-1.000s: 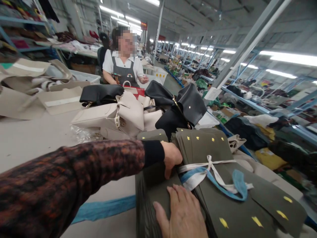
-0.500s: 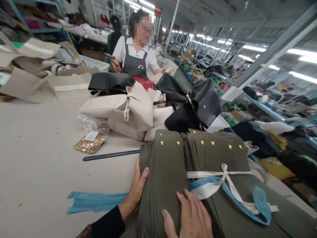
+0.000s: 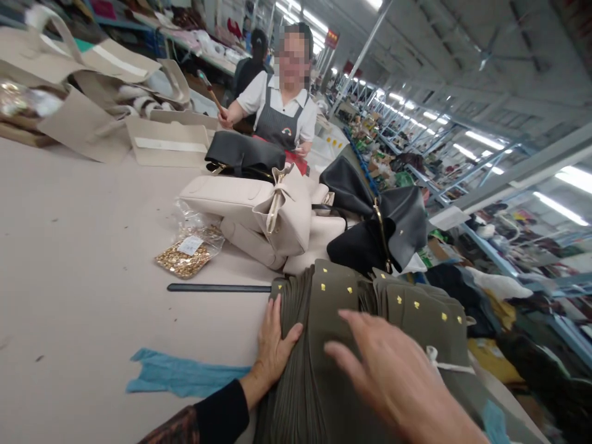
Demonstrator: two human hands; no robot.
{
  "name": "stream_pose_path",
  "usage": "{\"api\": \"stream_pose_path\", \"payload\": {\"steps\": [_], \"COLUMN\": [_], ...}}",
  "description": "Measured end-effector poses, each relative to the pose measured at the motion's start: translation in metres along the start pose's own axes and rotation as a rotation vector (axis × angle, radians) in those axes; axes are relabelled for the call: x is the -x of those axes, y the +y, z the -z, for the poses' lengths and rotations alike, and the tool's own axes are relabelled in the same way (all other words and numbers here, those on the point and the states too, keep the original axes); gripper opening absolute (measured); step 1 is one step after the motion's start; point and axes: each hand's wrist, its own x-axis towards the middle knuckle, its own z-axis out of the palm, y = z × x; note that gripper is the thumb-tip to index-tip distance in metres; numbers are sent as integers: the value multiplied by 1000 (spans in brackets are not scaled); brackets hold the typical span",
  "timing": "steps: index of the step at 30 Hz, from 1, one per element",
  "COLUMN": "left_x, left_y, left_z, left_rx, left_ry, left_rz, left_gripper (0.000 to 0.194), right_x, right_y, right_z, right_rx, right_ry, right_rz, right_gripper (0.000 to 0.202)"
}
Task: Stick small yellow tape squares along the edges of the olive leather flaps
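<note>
My left hand (image 3: 274, 346) lies flat along the left side of a fanned stack of olive-green flat pieces (image 3: 333, 345), thumb spread over their edges. Above the same stack is my right hand (image 3: 391, 364), fingers apart and slightly blurred, with nothing in it; whether it touches the pieces I cannot tell. Small yellow marks dot the tops of the pieces. To the right, a second olive-green bundle (image 3: 420, 299) is bound by a white cloth tie (image 3: 456, 368), partly hidden behind my right hand. A blue cloth strip (image 3: 185, 373) runs on the table beside my left forearm.
A dark strap (image 3: 217, 288) and a plastic bag of gold hardware (image 3: 187, 253) lie left of the stack. Beige bags (image 3: 287, 216) and black bags (image 3: 402, 222) sit behind it. Across the table (image 3: 92, 246), a person (image 3: 287, 111) holds a thin tool. Beige pieces (image 3: 169, 145) lie far left.
My right hand has lifted from the stack's face and moved up and right. The pieces by my left hand are fanned wider. The view has shifted, and the person opposite has raised the tool.
</note>
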Motion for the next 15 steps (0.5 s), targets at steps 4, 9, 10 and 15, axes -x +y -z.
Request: {"api": "stream_pose_path", "payload": {"steps": [4,9,10,15], "left_x": [-2,-3,-3,-2], "left_y": [6,3,2,1], "left_z": [2,3,3,2], "left_rx": [-15,-5,-2,7], "left_ry": [-14,-34,-34,-31], "left_rz": [40,46,50,53], "left_gripper": [83,86,86,84], "right_x": [-102,-172,-177,-190], "right_y": [1,17,20,28], "right_z": [6,-28,-33,-49], "right_rx": [-142,-440,-476,-497], "right_ry": [-73,-415,-453,-556], "right_rz": [29,-25,-21,-69], "right_gripper": [64,66,65,72]}}
